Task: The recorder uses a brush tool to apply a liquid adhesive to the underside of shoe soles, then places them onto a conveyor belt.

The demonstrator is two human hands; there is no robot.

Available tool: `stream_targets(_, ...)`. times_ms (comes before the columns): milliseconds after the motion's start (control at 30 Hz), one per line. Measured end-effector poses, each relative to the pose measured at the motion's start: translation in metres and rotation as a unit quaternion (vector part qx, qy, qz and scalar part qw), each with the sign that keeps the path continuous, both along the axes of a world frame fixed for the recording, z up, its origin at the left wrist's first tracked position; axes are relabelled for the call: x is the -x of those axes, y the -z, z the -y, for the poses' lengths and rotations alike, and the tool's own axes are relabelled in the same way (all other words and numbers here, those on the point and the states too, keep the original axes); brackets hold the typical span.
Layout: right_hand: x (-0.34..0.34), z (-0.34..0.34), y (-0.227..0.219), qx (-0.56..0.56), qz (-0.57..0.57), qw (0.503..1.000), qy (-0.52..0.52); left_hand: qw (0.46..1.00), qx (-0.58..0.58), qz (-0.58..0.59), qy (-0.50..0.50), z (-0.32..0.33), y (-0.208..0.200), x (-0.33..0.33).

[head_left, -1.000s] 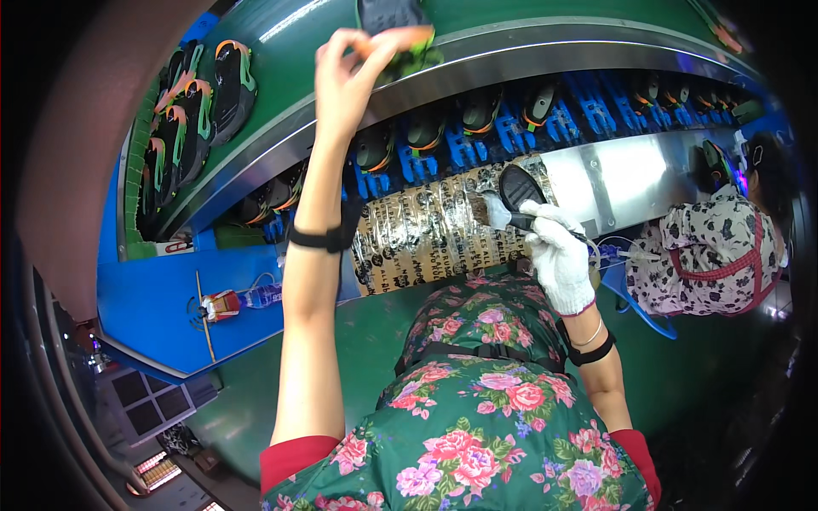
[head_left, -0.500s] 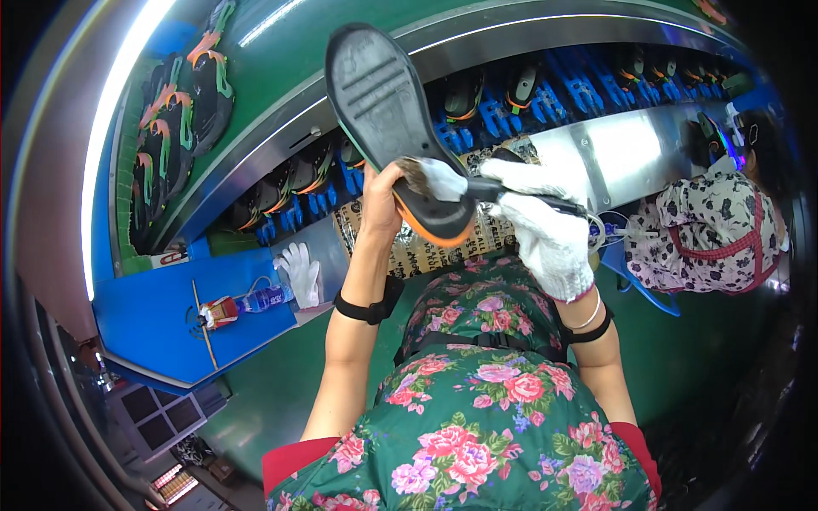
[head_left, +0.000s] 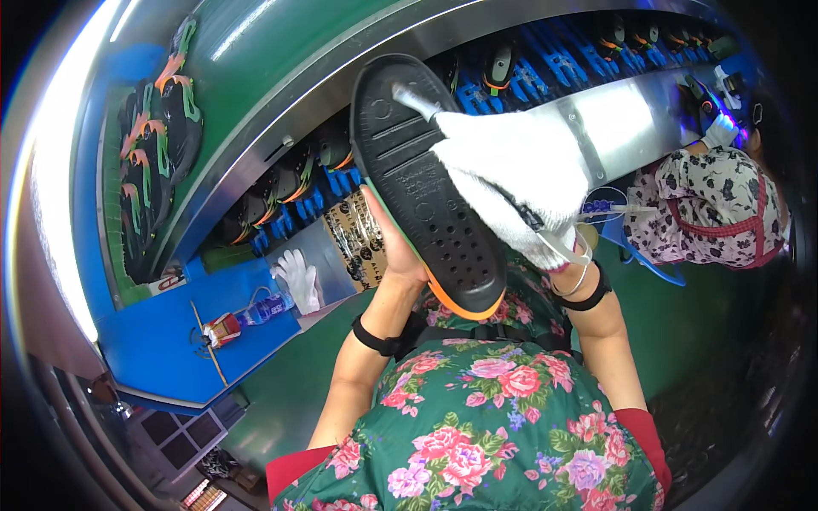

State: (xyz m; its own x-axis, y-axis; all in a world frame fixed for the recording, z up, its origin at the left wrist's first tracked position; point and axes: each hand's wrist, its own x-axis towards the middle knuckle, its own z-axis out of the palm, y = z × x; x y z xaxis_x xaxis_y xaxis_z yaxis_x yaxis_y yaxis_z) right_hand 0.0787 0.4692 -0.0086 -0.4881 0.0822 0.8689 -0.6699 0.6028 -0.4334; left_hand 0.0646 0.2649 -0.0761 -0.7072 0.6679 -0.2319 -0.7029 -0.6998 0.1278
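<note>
Black on its grooved face, with orange and green along its edge, the shoe sole (head_left: 409, 175) is slanting across the middle of the view, above the person's lap; the bare left hand (head_left: 396, 243) is holding it from the left side, one digit lying along the edge, the other fingers hiding behind it; the white-gloved right hand (head_left: 520, 175) is closing its fingers around a brush (head_left: 415, 100), whose pale head is lying over the sole's far end; a thin tube (head_left: 564, 249) is curving beside the glove's cuff. Taped cardboard (head_left: 356, 238) is covering part of the metal ledge beyond the left hand; a loose white glove (head_left: 298, 281) is lying farther left, near a bottle (head_left: 266, 309) and a red packet (head_left: 223, 329) on the blue table (head_left: 153, 341); blue racks (head_left: 521, 78) are holding shoes beyond the ledge; another person (head_left: 711, 209) is sitting at the right.
</note>
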Motion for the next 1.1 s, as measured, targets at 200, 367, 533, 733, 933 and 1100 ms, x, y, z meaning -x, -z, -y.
stream_targets(200, -0.017, 0.013, -0.014, -0.005, 0.163, 0.987, 0.012, 0.938, 0.292, -0.181, 0.046, -0.023, -0.009, -0.017)
stream_targets(367, -0.026, 0.028, -0.005, 0.025, 0.150, 0.985, -0.078, 0.928, 0.327, -0.160, 0.076, -0.011, 0.011, -0.013)
stream_targets(533, -0.030, 0.032, 0.012, 0.175, 0.144, 0.970, -0.082, 0.982, 0.180, -0.051, 0.015, -0.005, 0.027, -0.017)
stream_targets(733, -0.043, 0.042, 0.007, 0.093, 0.189, 0.967, -0.143, 0.994, 0.001, -0.090, 0.053, 0.004, 0.052, -0.013)
stream_targets(933, -0.041, 0.059, 0.019, 0.212, 0.172, 0.957, -0.096, 0.998, -0.011, -0.024, 0.057, 0.000, 0.046, -0.010)
stream_targets(1100, -0.047, 0.034, 0.013, 0.146, 0.142, 0.972, -0.118, 0.994, 0.015, -0.066, 0.091, 0.010, 0.056, -0.006)
